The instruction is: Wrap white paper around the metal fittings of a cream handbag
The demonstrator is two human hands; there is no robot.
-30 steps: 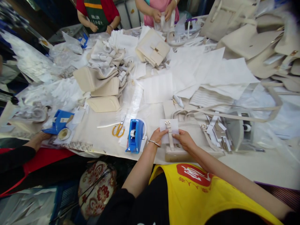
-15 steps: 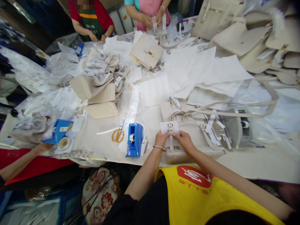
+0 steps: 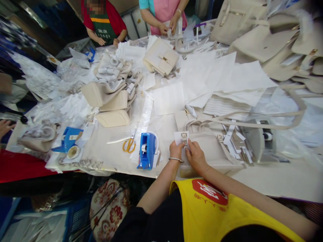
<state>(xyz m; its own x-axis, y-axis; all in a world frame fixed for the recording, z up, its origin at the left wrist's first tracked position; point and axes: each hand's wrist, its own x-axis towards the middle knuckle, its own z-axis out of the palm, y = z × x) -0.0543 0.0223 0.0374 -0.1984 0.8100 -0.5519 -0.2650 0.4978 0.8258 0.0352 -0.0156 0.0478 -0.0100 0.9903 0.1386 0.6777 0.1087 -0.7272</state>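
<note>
The bench [image 3: 277, 178] carried heaps of cream bags and white paper, and your cream handbag [image 3: 212, 151] lay at its near edge, just right of the blue tape dispenser [image 3: 147, 150]. By my judgement the wrapping of its buckle strap [image 3: 184, 137] was only begun: the white paper [image 3: 178, 137] sat behind the buckle, unfolded. Your left hand [image 3: 176, 150] pinched that paper with its fingers; your right hand [image 3: 195, 157] pressed closed over the strap. The strap's lower part was hidden beneath your hands.
</note>
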